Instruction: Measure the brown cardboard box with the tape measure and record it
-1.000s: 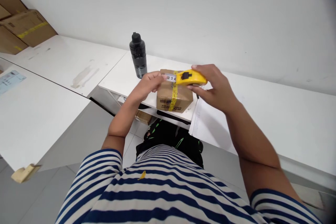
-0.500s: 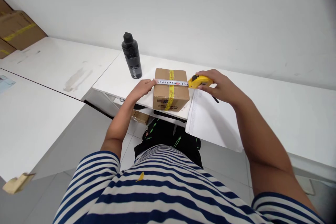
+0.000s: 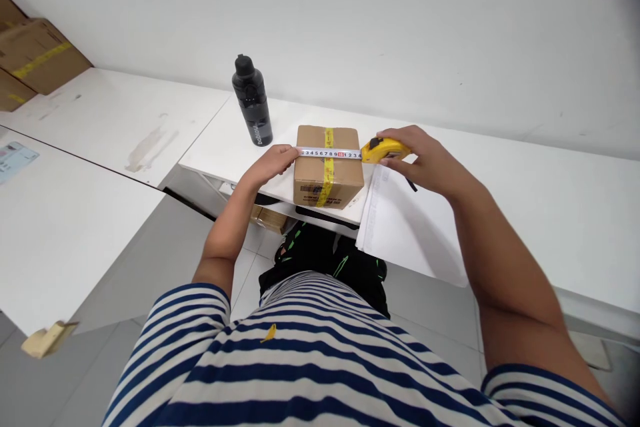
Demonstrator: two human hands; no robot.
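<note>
A small cardboard box (image 3: pixel 327 177) with a yellow tape strip sits at the front edge of the white table (image 3: pixel 500 207). A white measuring tape blade (image 3: pixel 330 153) lies stretched across the box's top. My left hand (image 3: pixel 270 165) pinches the blade's end at the box's left edge. My right hand (image 3: pixel 425 160) grips the yellow tape measure case (image 3: pixel 383 149) just past the box's right edge.
A black water bottle (image 3: pixel 253 102) stands behind and left of the box. A white poly mailer (image 3: pixel 400 227) lies to the box's right, hanging over the table edge. Cardboard boxes (image 3: pixel 30 60) are stacked far left. A black bag (image 3: pixel 325 260) lies under the table.
The tape measure went from held above the box with a short blade to pulled out across the box's top. My hands moved apart to the box's two edges.
</note>
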